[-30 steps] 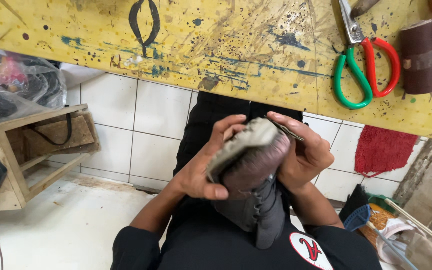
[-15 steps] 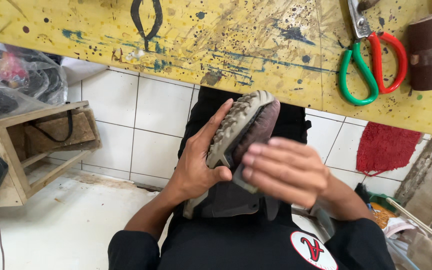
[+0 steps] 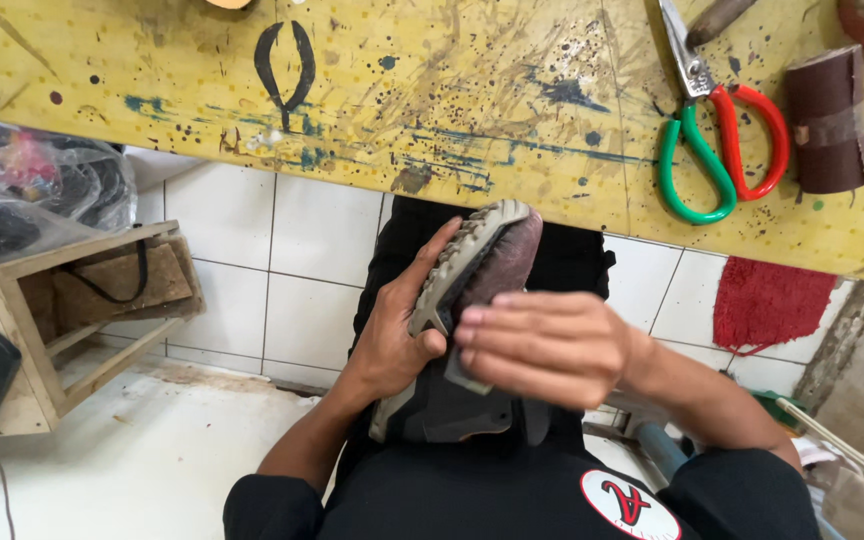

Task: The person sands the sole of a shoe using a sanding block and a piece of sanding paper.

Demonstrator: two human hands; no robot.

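A dark grey and maroon shoe with a lugged grey sole rests on my lap, toe pointing away from me, tilted onto its side. My left hand grips its sole edge from the left, thumb along the tread. Across the upper lies my right hand, fingers together and flat, covering the shoe's middle. Whether anything lies under that palm is hidden.
A paint-spattered yellow workbench spans the top, carrying scissors with one green and one red handle and a brown sandpaper roll. A wooden crate stands at left below a plastic bag; a red cloth lies at right.
My right hand came off the shoe's far side and swept across its upper toward the left. The shoe tipped so its sole faces left.
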